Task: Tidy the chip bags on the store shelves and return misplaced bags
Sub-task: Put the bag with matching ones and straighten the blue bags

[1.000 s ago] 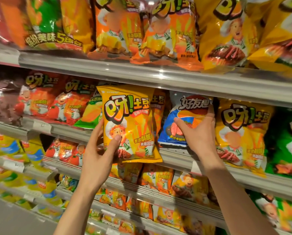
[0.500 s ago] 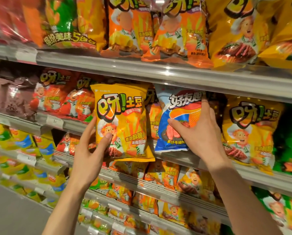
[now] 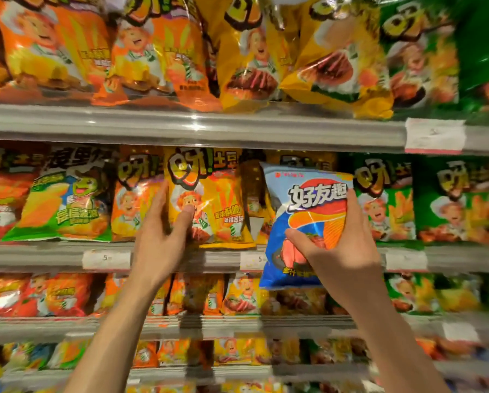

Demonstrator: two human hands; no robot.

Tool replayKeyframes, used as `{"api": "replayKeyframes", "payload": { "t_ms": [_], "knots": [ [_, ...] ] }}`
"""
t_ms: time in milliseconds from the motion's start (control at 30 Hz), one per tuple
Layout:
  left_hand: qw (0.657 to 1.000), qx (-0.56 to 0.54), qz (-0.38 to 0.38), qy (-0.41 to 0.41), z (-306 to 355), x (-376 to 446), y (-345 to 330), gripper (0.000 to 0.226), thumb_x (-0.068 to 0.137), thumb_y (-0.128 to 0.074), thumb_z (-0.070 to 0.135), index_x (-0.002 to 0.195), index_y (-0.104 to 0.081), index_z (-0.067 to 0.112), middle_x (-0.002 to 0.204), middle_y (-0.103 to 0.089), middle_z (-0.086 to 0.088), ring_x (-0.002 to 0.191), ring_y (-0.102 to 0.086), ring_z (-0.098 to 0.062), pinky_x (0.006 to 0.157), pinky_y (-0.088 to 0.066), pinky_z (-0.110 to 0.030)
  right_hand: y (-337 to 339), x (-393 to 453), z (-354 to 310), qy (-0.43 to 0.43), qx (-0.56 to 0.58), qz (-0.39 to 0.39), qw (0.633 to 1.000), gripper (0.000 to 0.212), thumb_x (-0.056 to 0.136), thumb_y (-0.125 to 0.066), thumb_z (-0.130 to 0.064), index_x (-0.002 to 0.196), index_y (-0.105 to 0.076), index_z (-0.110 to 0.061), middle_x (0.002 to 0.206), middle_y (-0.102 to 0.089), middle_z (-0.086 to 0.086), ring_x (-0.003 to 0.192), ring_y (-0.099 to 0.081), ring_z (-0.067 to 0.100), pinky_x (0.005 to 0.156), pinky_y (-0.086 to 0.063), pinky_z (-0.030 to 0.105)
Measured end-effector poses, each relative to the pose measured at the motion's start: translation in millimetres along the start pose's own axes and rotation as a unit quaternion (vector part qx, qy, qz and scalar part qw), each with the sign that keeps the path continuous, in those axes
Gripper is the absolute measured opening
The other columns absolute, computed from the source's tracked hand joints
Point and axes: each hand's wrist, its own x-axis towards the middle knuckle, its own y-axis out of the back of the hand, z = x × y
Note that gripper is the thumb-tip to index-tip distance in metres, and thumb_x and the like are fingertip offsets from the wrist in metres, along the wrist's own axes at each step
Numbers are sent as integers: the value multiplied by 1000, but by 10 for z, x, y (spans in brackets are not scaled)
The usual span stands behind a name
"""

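Motion blur smears the green bags (image 3: 447,199) at the right, their print unreadable. The right hand (image 3: 342,251) covers the lower right of the blue bag (image 3: 303,222), hiding its bottom line of text. The top-shelf bags (image 3: 152,52) are cropped by the upper edge. The price tags (image 3: 435,136) are too washed out to read.

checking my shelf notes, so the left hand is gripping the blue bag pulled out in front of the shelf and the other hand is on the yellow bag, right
Not quite: the hands are swapped. In the head view the right hand grips the blue bag, held out in front of the shelf edge, while the left hand holds the yellow bag, thumb on its front.
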Motion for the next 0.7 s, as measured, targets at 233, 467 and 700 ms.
{"api": "replayKeyframes", "payload": {
  "t_ms": [233,467,700],
  "knots": [
    [982,185,-36,-34,-24,144,-344,70,103,-42,54,161,-24,20,147,-56,-14,135,-53,-34,109,-45,-48,86,-10,302,52,-25,47,997,110,68,-77,-62,154,-31,-11,130,-58,10,112,-61,21,87,-52,26],
    [947,312,-7,-78,-24,209,-534,63,107,-32,44,154,-34,2,139,-55,-24,124,-51,-43,105,-43,-53,126,38,408,29,60,-9,998,111,69,-89,-42,157,-27,-17,137,-53,5,107,-62,13,71,-46,6],
    [994,73,47,-68,401,-367,-492,26,101,-61,26,127,-62,20,118,-63,2,103,-56,6,89,-48,-21,155,7,362,34,191,-42,980,88,69,-91,-35,142,-40,-35,126,-59,-8,101,-66,-2,77,-58,16]
  ]
}}
